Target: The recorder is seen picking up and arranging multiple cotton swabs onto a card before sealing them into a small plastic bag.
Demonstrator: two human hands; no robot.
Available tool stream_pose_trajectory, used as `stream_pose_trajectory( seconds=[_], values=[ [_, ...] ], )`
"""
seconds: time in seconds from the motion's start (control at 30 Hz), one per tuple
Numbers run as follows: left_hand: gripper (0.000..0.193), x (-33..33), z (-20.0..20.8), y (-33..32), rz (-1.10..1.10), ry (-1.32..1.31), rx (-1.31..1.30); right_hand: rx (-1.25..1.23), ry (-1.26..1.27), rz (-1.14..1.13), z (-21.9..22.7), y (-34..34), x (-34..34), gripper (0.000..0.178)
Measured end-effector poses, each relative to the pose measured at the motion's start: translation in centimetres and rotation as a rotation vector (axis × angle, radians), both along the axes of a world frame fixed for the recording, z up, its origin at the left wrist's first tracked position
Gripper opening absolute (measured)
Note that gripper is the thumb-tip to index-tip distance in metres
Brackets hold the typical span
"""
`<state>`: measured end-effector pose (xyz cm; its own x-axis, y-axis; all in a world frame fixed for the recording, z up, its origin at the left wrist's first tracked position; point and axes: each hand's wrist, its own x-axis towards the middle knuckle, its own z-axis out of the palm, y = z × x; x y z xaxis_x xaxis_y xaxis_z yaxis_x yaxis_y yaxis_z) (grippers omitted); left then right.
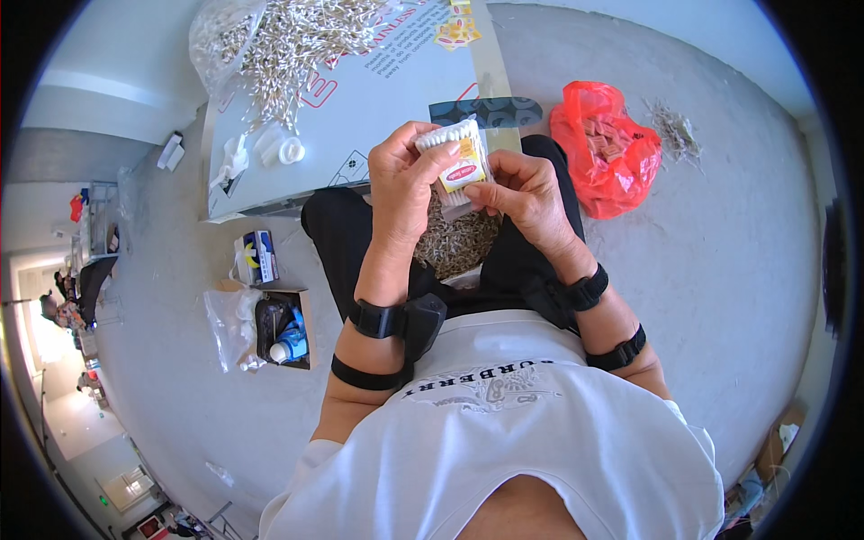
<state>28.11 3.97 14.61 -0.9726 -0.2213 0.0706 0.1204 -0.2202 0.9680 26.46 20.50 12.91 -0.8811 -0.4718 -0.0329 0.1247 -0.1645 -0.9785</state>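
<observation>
A small clear pack of cotton swabs (457,153) with a yellow and white label is held up in front of me, above my lap. My left hand (403,175) grips its left side, thumb across the front. At the lower right edge of the pack, my right hand (529,196) pinches the wrapping between thumb and fingers. Beneath the hands, a mass of loose swabs (457,245) lies between my thighs; what holds it is mostly hidden.
A sheet-covered table (378,108) ahead bears a heap of loose cotton swabs (310,45), a plastic bag (220,40), a white roll (290,151) and yellow labels (459,31). Floor items include a red bag (621,184), scattered sticks (675,130) and a cardboard box (304,337).
</observation>
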Motion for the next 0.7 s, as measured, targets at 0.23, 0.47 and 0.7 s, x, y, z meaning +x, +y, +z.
stream_pose_trajectory(
  seconds=[0.23, 0.47, 0.7],
  values=[
    [0.022, -0.2, -0.1, 0.7, 0.093, -0.002, -0.25, 0.103, 0.068, -0.019, -1.1, 0.0, 0.0, 0.016],
    [0.018, -0.3, -0.5, 0.1, 0.024, 0.023, -0.236, -0.009, -0.044, -0.022, -0.7, 0.0, -0.2, 0.014],
    [0.018, -0.3, -0.7, -0.1, -0.052, 0.028, -0.154, -0.043, -0.07, -0.022, -1.6, 0.2, -0.4, 0.015]
  ],
)
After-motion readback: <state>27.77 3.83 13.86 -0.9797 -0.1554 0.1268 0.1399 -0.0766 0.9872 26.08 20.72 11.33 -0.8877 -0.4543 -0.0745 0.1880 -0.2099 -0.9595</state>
